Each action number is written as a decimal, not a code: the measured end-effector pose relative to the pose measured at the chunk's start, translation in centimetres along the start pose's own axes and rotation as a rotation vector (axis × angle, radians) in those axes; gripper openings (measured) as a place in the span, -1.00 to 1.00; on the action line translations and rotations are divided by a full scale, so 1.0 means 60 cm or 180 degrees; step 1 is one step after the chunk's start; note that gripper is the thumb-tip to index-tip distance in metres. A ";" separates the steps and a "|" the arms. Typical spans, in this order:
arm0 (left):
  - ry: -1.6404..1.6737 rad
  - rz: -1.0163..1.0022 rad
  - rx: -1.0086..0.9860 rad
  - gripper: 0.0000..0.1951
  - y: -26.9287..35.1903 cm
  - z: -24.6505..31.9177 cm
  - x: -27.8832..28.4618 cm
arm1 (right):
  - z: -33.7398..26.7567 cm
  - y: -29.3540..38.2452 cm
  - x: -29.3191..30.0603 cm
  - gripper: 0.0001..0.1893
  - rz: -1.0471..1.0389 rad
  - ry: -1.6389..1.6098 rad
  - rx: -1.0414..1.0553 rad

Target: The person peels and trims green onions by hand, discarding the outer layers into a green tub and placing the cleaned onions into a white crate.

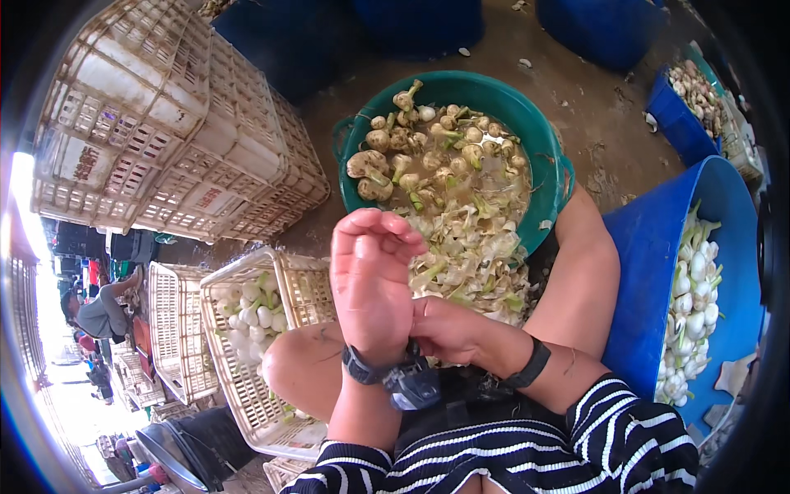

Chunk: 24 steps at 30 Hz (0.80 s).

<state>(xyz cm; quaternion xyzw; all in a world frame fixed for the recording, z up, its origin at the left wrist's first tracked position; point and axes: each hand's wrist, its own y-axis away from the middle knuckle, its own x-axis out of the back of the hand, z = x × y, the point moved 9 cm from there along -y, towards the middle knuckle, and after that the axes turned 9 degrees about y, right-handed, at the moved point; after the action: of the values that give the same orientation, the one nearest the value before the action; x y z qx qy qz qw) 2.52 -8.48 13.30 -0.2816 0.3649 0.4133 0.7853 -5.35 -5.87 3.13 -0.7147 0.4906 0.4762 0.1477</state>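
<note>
My left hand [373, 278] is raised palm towards me, its fingers loosely bent and nothing in it. Around its wrist runs a dark strap [361, 365] carrying a small black device [415, 388]. My right hand [447, 330] reaches across to that wrist, fingers curled at the strap; its fingertips are partly hidden. Another dark band [531, 364] circles my right wrist. Beyond both hands stands a green plastic tub [460, 80] with muddy garlic bulbs [435, 160] in brown water. Loose garlic skins [472, 247] are heaped at the tub's near side.
At my left, a plastic crate [207, 296] holds peeled white bulbs [253, 318] beside tall stacked crates [166, 123]. To the right, a blue tub [648, 247] contains more white bulbs [694, 284]. Another person [105, 309] sits far left. The floor [592, 117] looks wet and muddy.
</note>
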 end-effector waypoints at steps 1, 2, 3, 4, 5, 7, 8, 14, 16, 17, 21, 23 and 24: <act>0.0000 0.0002 0.0006 -0.78 -0.001 -0.003 0.001 | 0.005 0.002 0.001 -0.70 0.0003 -0.0006 0.0001; -0.0706 0.0163 -0.0350 -0.78 -0.002 0.013 0.007 | 0.008 0.004 0.001 -0.69 -0.0010 -0.0104 0.0085; -0.1420 0.0325 -0.0699 -0.76 0.003 0.031 0.010 | 0.010 0.004 -0.001 -0.68 -0.0024 -0.0211 0.0169; -0.1572 0.0436 -0.0836 -0.71 0.001 0.035 0.014 | 0.013 0.001 0.000 -0.68 -0.0025 -0.0224 0.0167; -0.1581 0.0441 -0.0827 -0.71 -0.002 0.031 0.018 | 0.011 -0.003 0.006 -0.67 0.0074 0.0016 0.0306; -0.2347 0.0589 -0.1167 -0.69 -0.005 0.041 0.027 | 0.007 -0.010 0.009 -0.66 0.0152 0.0263 0.0441; -0.2579 0.0578 -0.1397 -0.69 -0.008 0.049 0.034 | 0.006 -0.008 0.022 -0.66 0.0470 0.0357 0.0508; -0.3030 0.1424 -0.1250 -0.66 -0.018 0.078 0.125 | -0.104 0.068 -0.037 -0.47 0.1348 0.3934 0.2378; -0.3247 0.1414 -0.1073 -0.64 -0.021 0.064 0.131 | -0.103 0.060 -0.052 -0.51 0.1494 0.4312 0.2136; -0.3244 0.1414 -0.1068 -0.64 -0.019 0.062 0.138 | -0.098 0.054 -0.053 -0.55 0.1635 0.4682 0.1885; -0.4306 0.1140 -0.1089 -0.55 -0.020 0.052 0.142 | -0.091 0.054 -0.076 -0.59 0.1576 0.5059 0.2185; -0.5294 0.0307 -0.1537 -0.53 -0.017 0.031 0.099 | -0.078 0.053 -0.085 -0.59 0.1523 0.5222 0.2148; -0.4477 0.0856 -0.1206 -0.62 -0.014 0.039 0.124 | -0.069 0.050 -0.078 -0.59 0.1322 0.4932 0.2029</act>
<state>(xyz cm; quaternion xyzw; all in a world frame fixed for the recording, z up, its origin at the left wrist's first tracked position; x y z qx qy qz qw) 6.98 -3.86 8.78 -0.0339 -0.2707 0.6446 0.7142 -5.95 -7.46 9.80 -0.6583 0.6839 -0.2885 -0.1252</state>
